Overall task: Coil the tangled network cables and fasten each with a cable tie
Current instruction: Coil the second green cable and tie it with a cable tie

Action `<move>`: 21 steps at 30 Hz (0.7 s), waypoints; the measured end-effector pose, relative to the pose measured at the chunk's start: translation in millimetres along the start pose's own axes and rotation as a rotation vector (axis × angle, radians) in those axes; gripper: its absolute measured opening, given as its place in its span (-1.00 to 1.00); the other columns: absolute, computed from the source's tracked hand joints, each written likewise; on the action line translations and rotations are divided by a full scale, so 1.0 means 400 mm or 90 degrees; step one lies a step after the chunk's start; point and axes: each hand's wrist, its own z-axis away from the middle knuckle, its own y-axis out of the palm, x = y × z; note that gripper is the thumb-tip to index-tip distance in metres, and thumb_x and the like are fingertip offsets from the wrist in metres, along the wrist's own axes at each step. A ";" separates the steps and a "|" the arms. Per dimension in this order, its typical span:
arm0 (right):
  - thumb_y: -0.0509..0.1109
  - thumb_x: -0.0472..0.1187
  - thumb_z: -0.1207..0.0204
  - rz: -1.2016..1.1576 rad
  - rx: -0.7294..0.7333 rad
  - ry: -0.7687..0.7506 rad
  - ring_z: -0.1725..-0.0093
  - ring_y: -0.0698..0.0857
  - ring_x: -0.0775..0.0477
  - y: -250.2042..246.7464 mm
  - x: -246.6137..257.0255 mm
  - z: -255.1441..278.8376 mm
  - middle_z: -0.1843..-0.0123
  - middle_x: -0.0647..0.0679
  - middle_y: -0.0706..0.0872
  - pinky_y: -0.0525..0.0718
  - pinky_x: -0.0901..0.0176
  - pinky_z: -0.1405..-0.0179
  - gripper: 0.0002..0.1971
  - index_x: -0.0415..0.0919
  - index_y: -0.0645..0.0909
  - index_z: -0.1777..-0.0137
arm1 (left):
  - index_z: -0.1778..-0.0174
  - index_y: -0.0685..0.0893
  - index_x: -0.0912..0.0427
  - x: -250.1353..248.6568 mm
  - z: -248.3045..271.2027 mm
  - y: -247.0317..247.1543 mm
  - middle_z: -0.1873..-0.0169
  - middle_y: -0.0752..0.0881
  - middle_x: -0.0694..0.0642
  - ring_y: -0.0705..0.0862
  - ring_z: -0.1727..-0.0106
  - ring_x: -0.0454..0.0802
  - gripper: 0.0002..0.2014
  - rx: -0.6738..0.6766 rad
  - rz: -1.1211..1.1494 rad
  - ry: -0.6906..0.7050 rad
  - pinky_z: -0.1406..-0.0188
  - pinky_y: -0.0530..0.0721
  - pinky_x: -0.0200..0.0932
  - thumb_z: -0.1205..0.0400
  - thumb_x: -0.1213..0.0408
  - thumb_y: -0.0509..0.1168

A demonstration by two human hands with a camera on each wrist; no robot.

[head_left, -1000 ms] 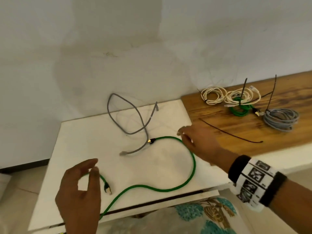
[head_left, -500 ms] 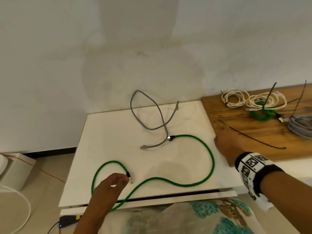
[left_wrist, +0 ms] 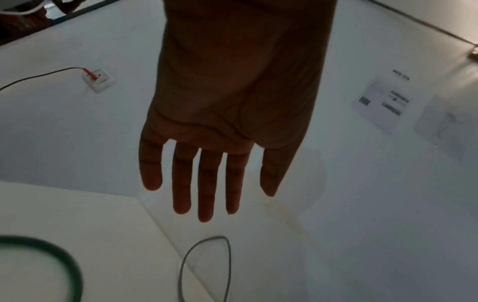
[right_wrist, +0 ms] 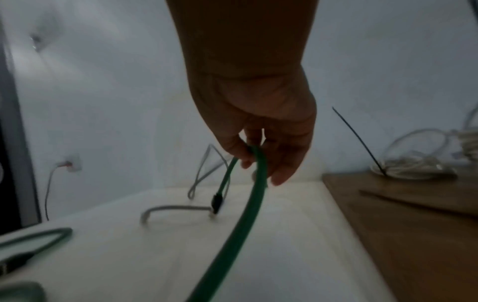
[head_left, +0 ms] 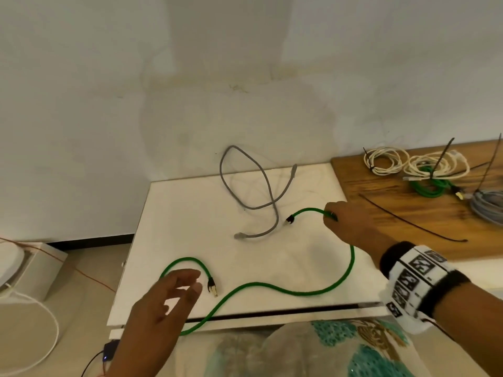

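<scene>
— What can't you make out from up here?

— My right hand (head_left: 351,227) covers the spot where it grips the green cable (head_left: 272,288), so from the head view I only see the cable go in at my knuckles and come out under my wrist. The right wrist view settles it: my thumb and fingers (right_wrist: 283,173) are pinched round the cable, lifting that stretch off the white table (head_left: 190,213). At the near edge the cable drops over the table's rim and my left forearm hides the rest. The grey bundle (head_left: 487,210) on the wood board (head_left: 381,186) is cut off by the frame's right side.

— And your left hand (head_left: 166,300)?

— It hangs above the table with fingers straight and spread, holding nothing, just beside the cable's near plug (head_left: 212,286). I cannot tell whether a fingertip touches the loop there; it is blurred.

— How does the cable look?

— Uncoiled. It runs in a long S across the table: a small loop by my left hand, a wide bend toward the right edge, then up through my right hand, and its far black plug (head_left: 290,219) points down at the table next to the grey cable (head_left: 261,194). That grey one lies loose in a crossed loop against the wall.

— Smaller things?

— Two white coils (head_left: 383,161) and a green coil (head_left: 431,187), tied, on the board, and one loose black tie (head_left: 408,220) lying near my right hand.
</scene>
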 end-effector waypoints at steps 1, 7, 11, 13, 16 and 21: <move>0.29 -0.19 -0.61 -0.087 0.012 -0.032 0.17 0.68 -0.15 -0.033 0.019 0.032 0.04 -0.14 0.67 0.65 0.04 0.25 -0.85 -0.21 0.64 -0.07 | -0.01 0.70 -0.12 -0.007 0.011 -0.010 0.02 0.74 -0.16 0.64 -0.05 -0.25 -0.75 -0.013 -0.011 0.021 0.03 0.53 -0.17 -0.45 -0.03 0.28; 0.25 -0.01 -0.61 -0.181 -0.086 -0.321 0.26 0.55 0.18 -0.151 0.166 0.350 0.17 0.12 0.56 0.44 0.42 0.28 -0.73 -0.01 0.67 -0.22 | -0.22 0.53 -0.38 -0.115 0.116 0.030 -0.21 0.57 -0.43 0.49 -0.27 -0.45 -0.54 -0.030 0.048 0.203 -0.08 0.44 -0.39 -0.38 -0.20 0.33; 0.13 0.10 -0.63 -0.221 -0.057 -0.451 0.17 0.56 0.23 -0.200 0.238 0.566 0.15 0.22 0.48 0.40 0.50 0.30 -0.67 0.13 0.60 -0.28 | -0.30 0.44 -0.34 -0.127 0.192 0.063 -0.29 0.53 -0.38 0.42 -0.37 -0.32 -0.52 0.017 -0.136 0.395 -0.26 0.33 -0.25 -0.41 -0.13 0.20; 0.20 0.06 -0.63 -0.276 -0.113 -0.478 0.19 0.59 0.26 -0.235 0.237 0.640 0.16 0.21 0.55 0.39 0.56 0.30 -0.72 0.14 0.64 -0.24 | 0.12 0.64 -0.32 -0.141 0.237 0.030 0.16 0.72 -0.24 0.66 0.06 -0.29 -0.80 0.084 -0.066 0.374 0.08 0.48 -0.38 -0.43 -0.11 0.15; 0.25 0.16 -0.57 -0.405 -0.216 -0.454 0.22 0.66 0.22 -0.252 0.231 0.693 0.16 0.21 0.69 0.50 0.56 0.31 -0.75 0.14 0.68 -0.08 | 0.47 0.65 -0.03 -0.181 0.343 -0.011 0.64 0.48 0.14 0.47 0.57 -0.10 -0.65 0.344 0.194 0.224 0.52 0.38 -0.29 -0.41 -0.21 0.21; 0.26 0.42 -0.38 -0.713 -0.152 -0.273 0.48 0.52 0.13 -0.101 0.245 0.698 0.48 -0.01 0.56 0.53 0.33 0.45 -0.46 -0.05 0.72 0.08 | 0.18 0.61 0.20 -0.211 0.466 0.004 0.55 0.48 0.00 0.41 0.59 -0.17 -0.80 0.448 0.639 0.278 0.58 0.39 -0.33 -0.63 0.13 0.32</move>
